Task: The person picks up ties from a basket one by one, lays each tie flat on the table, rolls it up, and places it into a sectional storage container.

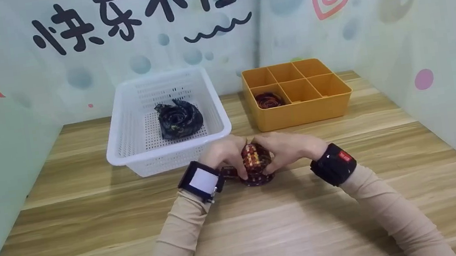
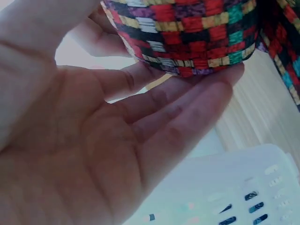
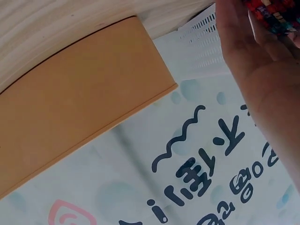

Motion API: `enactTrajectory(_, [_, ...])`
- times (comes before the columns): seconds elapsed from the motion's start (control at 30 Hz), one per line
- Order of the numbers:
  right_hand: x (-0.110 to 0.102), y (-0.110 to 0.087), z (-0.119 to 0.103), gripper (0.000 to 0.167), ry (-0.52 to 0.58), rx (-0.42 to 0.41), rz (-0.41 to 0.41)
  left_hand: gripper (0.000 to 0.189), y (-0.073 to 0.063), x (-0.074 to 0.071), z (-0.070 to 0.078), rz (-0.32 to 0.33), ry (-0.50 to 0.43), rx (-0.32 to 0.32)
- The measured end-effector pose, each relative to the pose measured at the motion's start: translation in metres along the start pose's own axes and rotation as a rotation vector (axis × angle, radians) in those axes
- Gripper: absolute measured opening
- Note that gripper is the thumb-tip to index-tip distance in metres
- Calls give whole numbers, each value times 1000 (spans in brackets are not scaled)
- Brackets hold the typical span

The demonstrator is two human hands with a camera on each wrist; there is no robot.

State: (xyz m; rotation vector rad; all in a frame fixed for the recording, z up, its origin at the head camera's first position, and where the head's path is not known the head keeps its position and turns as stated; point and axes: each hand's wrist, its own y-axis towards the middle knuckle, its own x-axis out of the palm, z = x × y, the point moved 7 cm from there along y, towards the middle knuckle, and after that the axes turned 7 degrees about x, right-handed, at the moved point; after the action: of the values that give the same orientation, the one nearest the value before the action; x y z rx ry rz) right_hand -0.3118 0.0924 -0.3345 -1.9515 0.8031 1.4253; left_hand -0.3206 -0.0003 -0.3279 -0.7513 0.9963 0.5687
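Between both hands is a rolled checked scarf in red, yellow and black, held just above or on the table in front of the basket. My left hand grips its left side with thumb and fingers. From the other side my right hand holds it, thumb toward the near face. In the left wrist view, the fingers of the left hand lie along the underside of the checked scarf, and a loose strip hangs at its right. Only a corner of the scarf shows beside the right hand in the right wrist view.
A white perforated basket stands behind the left hand, with a dark bunched cloth inside. Behind the right hand is an orange six-compartment box; its front left compartment holds a dark red coiled cloth. Walls border the table.
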Motion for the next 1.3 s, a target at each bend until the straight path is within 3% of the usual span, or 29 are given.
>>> enactTrajectory(0.13, [-3,-1,0,50,-63,19,9,62,-2,-4,10,43,0,56])
enactTrajectory(0.27, [-4,-3,1,53,-69,60,-13,58,-1,-5,16,85,8,104])
enactTrajectory(0.5, [0,-5,-1,72,61,51,-81,59,2,1,7,65,7,23])
enactTrajectory(0.63, [1,-4,-1,65,67,46,-80,61,2,3,3,38,26,-3])
enactTrajectory(0.77, [0,-4,-1,59,12,47,-72,65,0,0,10,44,19,38])
enactTrajectory(0.97, [-2,-5,0,57,-35,75,-76,57,-3,-7,24,101,52,117])
enactTrajectory(1.13, [-4,-6,-2,60,-13,66,-49,60,-1,-5,19,124,15,82])
enactTrajectory(1.3, [-4,-7,-4,66,14,75,-22,67,0,0,8,79,0,10])
